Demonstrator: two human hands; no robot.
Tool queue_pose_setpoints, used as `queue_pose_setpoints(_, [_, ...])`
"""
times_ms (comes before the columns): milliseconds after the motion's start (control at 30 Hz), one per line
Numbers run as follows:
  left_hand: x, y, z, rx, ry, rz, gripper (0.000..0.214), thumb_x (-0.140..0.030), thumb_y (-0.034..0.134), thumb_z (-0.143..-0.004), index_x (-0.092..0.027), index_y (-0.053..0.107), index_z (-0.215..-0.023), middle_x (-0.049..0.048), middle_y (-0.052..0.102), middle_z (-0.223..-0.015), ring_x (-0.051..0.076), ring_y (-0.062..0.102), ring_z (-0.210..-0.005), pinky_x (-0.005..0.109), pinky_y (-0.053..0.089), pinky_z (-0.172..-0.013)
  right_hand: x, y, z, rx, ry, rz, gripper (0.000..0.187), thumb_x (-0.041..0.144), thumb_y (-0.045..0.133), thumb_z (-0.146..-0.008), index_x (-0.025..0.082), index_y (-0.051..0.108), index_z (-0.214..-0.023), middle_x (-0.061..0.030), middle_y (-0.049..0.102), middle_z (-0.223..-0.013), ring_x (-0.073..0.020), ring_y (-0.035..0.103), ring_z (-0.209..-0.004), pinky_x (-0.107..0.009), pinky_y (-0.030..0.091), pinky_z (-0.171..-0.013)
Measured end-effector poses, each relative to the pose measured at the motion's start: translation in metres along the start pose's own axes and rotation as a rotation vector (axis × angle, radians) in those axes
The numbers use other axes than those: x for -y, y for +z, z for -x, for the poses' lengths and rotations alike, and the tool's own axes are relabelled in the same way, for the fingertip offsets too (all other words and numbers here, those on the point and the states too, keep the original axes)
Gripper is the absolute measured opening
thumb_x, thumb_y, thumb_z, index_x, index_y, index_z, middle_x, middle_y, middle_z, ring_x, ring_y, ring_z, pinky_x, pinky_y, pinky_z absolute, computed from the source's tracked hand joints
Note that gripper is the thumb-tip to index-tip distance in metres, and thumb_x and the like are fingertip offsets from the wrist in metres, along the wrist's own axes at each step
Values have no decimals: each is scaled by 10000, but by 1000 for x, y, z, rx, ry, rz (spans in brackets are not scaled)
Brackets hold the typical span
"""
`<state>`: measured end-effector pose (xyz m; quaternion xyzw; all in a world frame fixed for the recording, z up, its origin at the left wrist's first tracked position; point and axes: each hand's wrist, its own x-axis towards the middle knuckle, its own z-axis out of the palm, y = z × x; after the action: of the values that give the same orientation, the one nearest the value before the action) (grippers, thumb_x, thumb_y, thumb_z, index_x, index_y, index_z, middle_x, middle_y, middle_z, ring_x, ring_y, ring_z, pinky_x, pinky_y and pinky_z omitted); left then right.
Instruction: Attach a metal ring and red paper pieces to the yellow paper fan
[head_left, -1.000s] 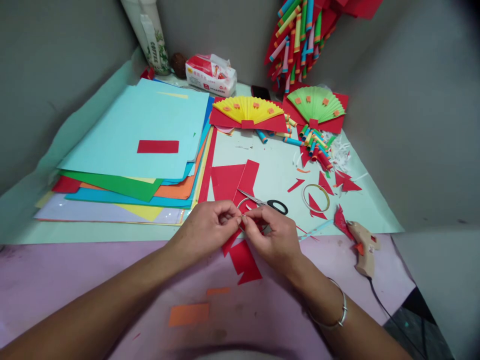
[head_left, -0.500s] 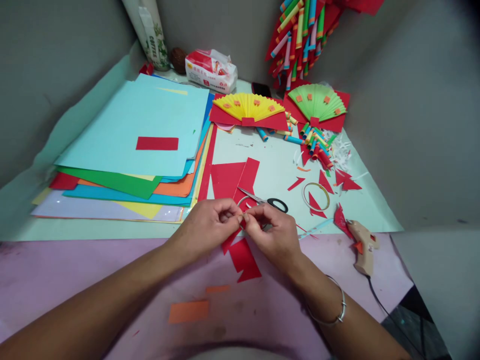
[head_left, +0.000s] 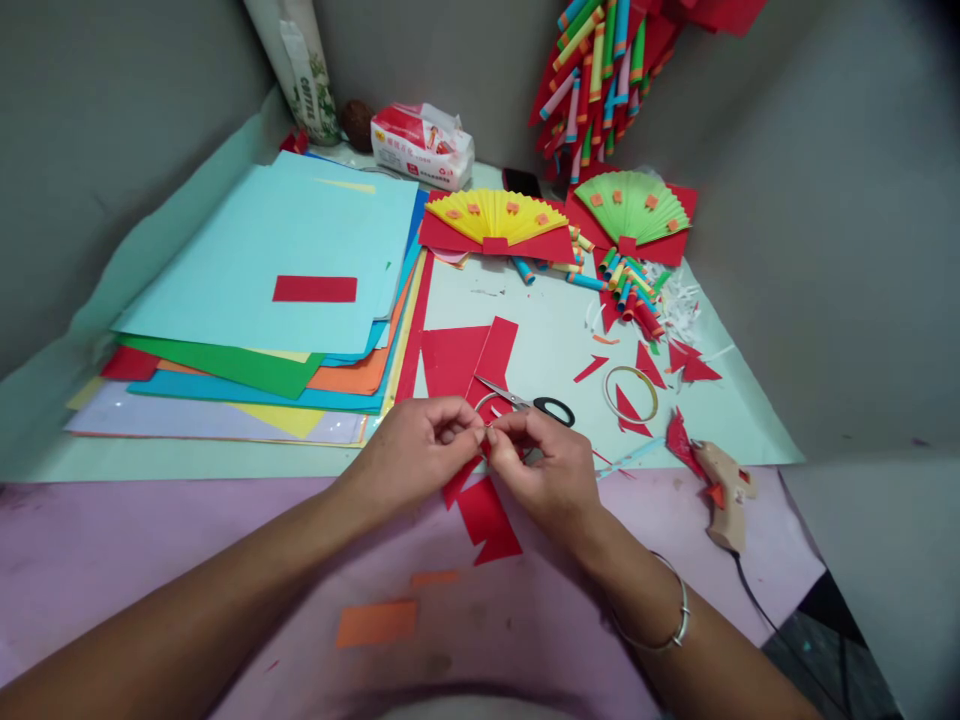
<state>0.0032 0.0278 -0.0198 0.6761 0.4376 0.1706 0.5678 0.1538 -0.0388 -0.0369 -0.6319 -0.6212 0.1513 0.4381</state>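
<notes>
**Both hands pinch a small piece over red paper**

The left hand and right hand meet fingertip to fingertip midway along the worktop's near edge. Both are clenched on a small piece, too tiny to identify. It is held just above a red paper cutout lying on the worktop. Scissors lie just beyond the hands. A tape ring sits further toward the right edge, and a glue gun lies close to that edge. A stack of coloured sheets fills the left side.
</notes>
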Motion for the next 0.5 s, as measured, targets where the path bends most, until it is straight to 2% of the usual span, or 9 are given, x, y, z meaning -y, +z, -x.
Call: queue_pose_setpoints(500, [3, -1, 0, 47, -12, 78, 186, -344, 559, -830, -181, 622, -768, -13, 634, -709, 149, 557, -672, 253, 402, -631, 3, -1, -3, 78, 305, -297, 70, 203, 594, -757, 187, 643, -709, 2, 697, -629, -122, 646, -556, -208, 523, -533])
